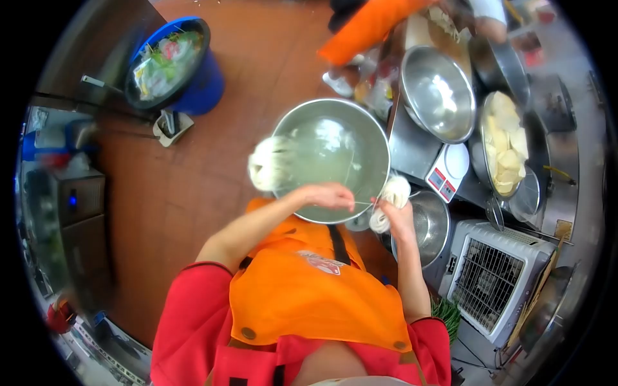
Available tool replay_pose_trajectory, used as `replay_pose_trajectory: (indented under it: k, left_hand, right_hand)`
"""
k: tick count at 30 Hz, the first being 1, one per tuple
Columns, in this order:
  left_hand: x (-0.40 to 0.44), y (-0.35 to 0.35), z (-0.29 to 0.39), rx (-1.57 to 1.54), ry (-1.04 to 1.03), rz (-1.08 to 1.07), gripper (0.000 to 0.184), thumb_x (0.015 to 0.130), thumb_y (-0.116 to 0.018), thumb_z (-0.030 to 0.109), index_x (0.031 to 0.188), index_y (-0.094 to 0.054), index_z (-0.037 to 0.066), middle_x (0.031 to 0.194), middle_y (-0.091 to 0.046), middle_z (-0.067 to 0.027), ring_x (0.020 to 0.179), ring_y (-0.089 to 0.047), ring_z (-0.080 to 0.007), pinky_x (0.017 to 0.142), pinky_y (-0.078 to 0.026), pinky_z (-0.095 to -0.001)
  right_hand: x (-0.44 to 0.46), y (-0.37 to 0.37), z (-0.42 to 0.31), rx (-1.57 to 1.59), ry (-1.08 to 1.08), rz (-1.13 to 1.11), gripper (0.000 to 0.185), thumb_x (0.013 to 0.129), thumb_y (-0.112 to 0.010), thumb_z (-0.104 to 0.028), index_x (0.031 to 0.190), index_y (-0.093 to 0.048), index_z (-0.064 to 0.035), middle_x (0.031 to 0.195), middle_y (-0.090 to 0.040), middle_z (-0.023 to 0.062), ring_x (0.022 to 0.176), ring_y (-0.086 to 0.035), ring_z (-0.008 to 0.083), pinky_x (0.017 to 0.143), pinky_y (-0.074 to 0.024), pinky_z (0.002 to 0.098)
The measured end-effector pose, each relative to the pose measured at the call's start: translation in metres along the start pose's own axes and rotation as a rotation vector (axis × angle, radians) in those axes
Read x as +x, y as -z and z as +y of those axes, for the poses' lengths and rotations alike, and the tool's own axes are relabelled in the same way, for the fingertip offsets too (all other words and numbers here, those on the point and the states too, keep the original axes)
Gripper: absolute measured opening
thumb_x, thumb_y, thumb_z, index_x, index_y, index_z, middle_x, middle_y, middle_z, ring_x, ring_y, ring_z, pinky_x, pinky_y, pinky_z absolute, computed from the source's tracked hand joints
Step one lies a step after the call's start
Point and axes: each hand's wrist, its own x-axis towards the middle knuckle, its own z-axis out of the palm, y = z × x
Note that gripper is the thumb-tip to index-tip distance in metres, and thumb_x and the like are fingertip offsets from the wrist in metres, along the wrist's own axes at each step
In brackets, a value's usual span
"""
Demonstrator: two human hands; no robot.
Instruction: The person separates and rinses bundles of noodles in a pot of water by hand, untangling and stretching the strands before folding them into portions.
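My right hand (398, 220) is closed around a coiled bundle of white strands (395, 192), beside the right rim of a large metal pot (385, 138). The bundle looks like noodles or string; I cannot tell which. My left hand (328, 196) is closed in a pinch over the pot's near side, and a thin white strand (364, 203) stretches from it to my right hand. Cloudy, pale green liquid (322, 161) fills the pot. A second white bundle (265, 164), blurred, sits at the pot's left rim, apart from my hands.
On the right are a metal bowl (438, 93), a kitchen scale (448, 170), a bowl of pale yellow slices (505, 145), another metal bowl (426, 225) and a grey heater-like appliance (487, 280). A blue waste bin (203, 83) stands far left. Another person's orange garment (367, 29) shows at the top.
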Motion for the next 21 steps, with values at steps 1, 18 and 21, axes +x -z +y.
replay_pose_trajectory:
  k: [1,18,21]
  left_hand:
    - [-0.002,-0.001,-0.009,-0.009,0.001,0.016,0.026,0.091,-0.053,0.032,0.101,-0.065,0.011,0.085,-0.062,-0.0011,0.076,-0.055,-0.0106,0.072,-0.047,-0.0258]
    - [0.135,0.088,-0.073,0.712,0.379,0.66,0.057,0.079,-0.066,0.036,0.123,-0.05,0.004,0.126,-0.043,-0.0233,0.118,-0.043,-0.0397,0.096,-0.041,-0.0423]
    - [0.162,0.074,-0.071,0.926,0.381,0.477,0.057,0.076,-0.066,0.025,0.125,-0.047,0.003,0.121,-0.044,-0.0225,0.114,-0.045,-0.0368,0.095,-0.041,-0.0449]
  right_hand:
    - [-0.002,0.014,0.023,-0.084,-0.006,0.018,0.034,0.076,-0.061,0.003,0.109,-0.054,0.0046,0.096,-0.062,0.0107,0.081,-0.064,0.0192,0.067,-0.0519,0.0299]
    - [-0.039,0.028,0.036,0.244,-0.257,-0.016,0.022,0.072,-0.058,0.005,0.093,-0.056,0.0028,0.073,-0.061,0.0092,0.064,-0.061,0.0177,0.06,-0.0501,0.0297]
    - [-0.035,0.032,0.03,0.279,-0.188,-0.038,0.022,0.071,-0.057,0.005,0.093,-0.056,0.0024,0.074,-0.061,0.0091,0.064,-0.061,0.0176,0.06,-0.0498,0.0294]
